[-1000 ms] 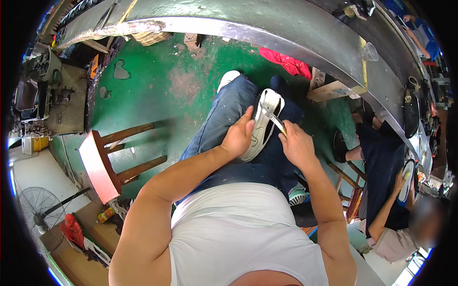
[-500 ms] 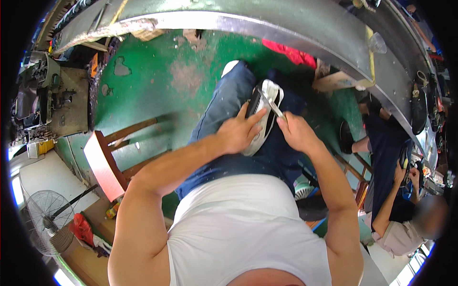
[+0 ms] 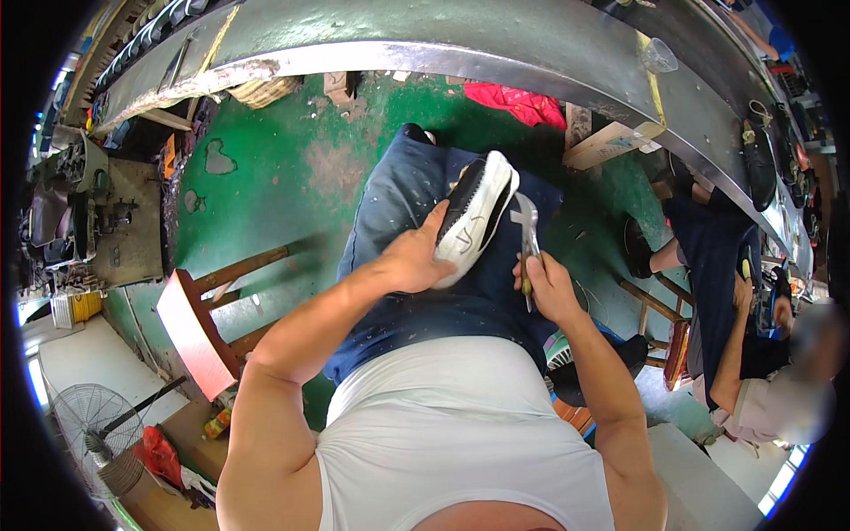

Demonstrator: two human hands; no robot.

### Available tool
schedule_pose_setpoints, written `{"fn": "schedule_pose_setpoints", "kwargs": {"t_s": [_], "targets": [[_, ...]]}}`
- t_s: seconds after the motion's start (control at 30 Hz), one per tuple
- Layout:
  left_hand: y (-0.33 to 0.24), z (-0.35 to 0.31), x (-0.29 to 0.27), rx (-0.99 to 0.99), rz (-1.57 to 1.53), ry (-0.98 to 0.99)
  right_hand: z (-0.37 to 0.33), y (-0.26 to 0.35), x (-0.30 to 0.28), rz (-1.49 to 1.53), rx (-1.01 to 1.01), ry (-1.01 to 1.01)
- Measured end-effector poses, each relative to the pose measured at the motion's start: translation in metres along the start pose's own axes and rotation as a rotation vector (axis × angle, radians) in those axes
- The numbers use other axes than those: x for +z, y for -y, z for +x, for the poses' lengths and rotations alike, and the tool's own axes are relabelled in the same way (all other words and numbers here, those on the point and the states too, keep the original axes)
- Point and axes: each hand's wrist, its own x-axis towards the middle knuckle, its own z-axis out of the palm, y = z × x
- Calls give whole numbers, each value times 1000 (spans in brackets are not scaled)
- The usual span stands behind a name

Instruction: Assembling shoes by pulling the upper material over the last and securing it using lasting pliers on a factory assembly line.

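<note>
Landmark is the white shoe (image 3: 474, 217), lying across our jeans-clad lap. Left of it, the wooden stool (image 3: 199, 327) stands apart. Our left hand (image 3: 409, 261) clamps the shoe's near side. Just right of it, our right hand (image 3: 547, 285) is fisted on metal pliers (image 3: 528, 241), tips touching the shoe's edge. Risk: pliers slip and gouge the upper, since the shoe is braced by one hand only.

Left hand (image 3: 409, 261) covers the near end of the white shoe (image 3: 476, 217); whatever lies under the palm is unseen. Shoe's far side faces away, hidden. Right hand (image 3: 549, 285) wraps the handles of the metal pliers (image 3: 528, 237); only the jaw end shows above the fist, too small to tell whether it is parted. Co-worker (image 3: 753, 354) right of the grip: face blurred, body cut by the picture's rim.
</note>
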Motion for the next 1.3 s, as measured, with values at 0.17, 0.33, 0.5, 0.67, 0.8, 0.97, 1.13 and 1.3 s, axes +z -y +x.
{"fn": "schedule_pose_setpoints", "kwargs": {"t_s": [0.17, 0.33, 0.5, 0.67, 0.8, 0.97, 1.13, 1.3], "targets": [[61, -8, -21, 631, 747, -561, -28, -6, -24, -94, 69, -70], [87, -6, -12, 750, 781, -606, -12, 57, -47, -611, -311, 8], [88, -3, -5, 714, 671, -581, 20, 104, -42, -1276, -744, -76], [92, -3, -13, 633, 621, -525, 55, 117, -40, -1585, -586, 183], [81, -2, -16, 560, 738, -512, 75, 81, -35, 386, 315, 499], [65, -3, -42, 604, 863, -465, 44, 74, -11, 733, 177, 447], [-14, -43, -71, 805, 849, -375, 37, 55, -28, 52, -34, 113], [-36, -42, -53, 922, 920, -418, 80, 69, -16, -491, -240, -255]]}}
